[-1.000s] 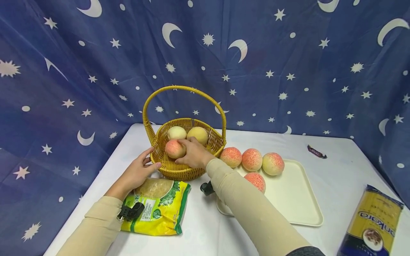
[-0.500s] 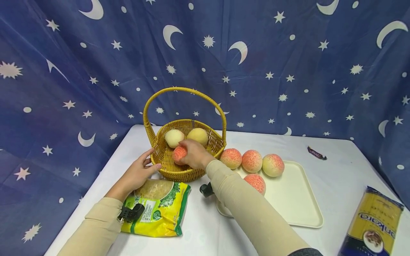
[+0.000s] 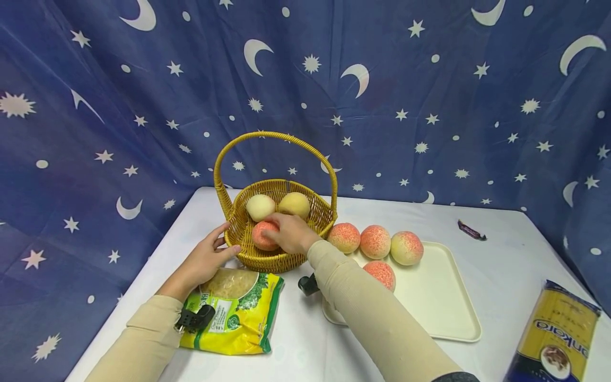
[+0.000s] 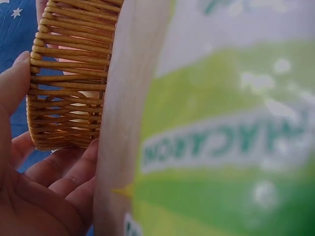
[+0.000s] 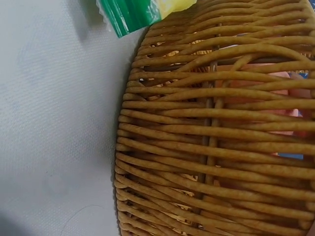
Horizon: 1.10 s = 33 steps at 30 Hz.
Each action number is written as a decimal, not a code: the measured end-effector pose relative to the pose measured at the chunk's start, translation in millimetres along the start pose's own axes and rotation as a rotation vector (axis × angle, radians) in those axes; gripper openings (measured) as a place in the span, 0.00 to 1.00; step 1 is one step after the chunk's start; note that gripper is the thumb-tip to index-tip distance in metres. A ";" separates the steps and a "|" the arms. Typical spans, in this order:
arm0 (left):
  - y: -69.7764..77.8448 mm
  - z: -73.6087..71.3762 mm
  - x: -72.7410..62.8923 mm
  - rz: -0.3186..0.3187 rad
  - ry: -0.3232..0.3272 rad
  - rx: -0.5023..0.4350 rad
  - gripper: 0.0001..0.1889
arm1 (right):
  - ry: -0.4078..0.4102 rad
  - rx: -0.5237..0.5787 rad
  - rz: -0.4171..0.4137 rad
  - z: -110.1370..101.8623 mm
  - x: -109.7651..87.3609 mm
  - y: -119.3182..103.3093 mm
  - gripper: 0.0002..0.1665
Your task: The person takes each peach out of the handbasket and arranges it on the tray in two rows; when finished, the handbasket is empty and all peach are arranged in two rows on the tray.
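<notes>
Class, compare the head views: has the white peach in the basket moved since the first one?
Yes: against the basket, the white peach has shifted slightly left and nearer the viewer, away from the yellow peach.

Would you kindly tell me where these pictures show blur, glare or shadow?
Left wrist: the close bag is blurred, with white glare spots, while the basket looks sharper; right wrist: a soft shadow darkens the tablecloth beside the basket; head: fairly even light.

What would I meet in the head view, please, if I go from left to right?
Left hand, yellow wicker basket, row of three peaches, wrapped candy, Ankara pasta packet.
</notes>
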<state>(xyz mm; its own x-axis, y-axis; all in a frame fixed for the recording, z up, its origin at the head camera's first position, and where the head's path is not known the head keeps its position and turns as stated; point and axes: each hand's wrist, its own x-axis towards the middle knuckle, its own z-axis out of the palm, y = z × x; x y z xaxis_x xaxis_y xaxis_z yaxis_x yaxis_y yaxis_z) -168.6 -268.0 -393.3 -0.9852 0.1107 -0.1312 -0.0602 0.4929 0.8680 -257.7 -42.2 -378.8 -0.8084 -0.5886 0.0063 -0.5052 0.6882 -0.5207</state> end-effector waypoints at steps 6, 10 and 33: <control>1.9 0.9 0.4 -0.001 0.004 0.015 0.42 | -0.010 -0.001 0.000 0.2 1.6 0.3 0.33; 3.1 1.0 0.4 -0.001 0.002 0.015 0.42 | -0.030 0.014 0.027 -0.1 2.9 0.5 0.39; 0.8 -0.2 -0.4 -0.016 -0.002 0.026 0.46 | 0.027 0.091 -0.076 -23.2 -18.9 -3.3 0.37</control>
<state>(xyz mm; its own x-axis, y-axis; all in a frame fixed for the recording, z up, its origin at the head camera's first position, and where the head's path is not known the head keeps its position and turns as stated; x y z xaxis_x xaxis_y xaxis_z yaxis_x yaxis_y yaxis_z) -168.3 -267.8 -392.4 -0.9838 0.1042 -0.1456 -0.0716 0.5165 0.8533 -247.9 -23.5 -357.4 -0.7772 -0.6252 0.0709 -0.5366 0.5997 -0.5936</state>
